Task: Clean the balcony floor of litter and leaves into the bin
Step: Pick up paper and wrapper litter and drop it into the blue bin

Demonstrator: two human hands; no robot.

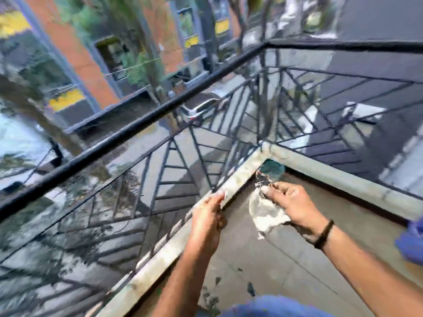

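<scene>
Both hands gather litter: right hand [290, 202] grips crumpled paper [265, 213], left hand [209, 216] pinches a scrap [223, 193]; binning likely follows.

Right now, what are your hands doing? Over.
Right hand grips crumpled litter. Left hand pinches a small white scrap. Leaves on floor. Bin not seen.

Grey balcony floor [309, 236] carries scattered leaves [250, 289].
</scene>
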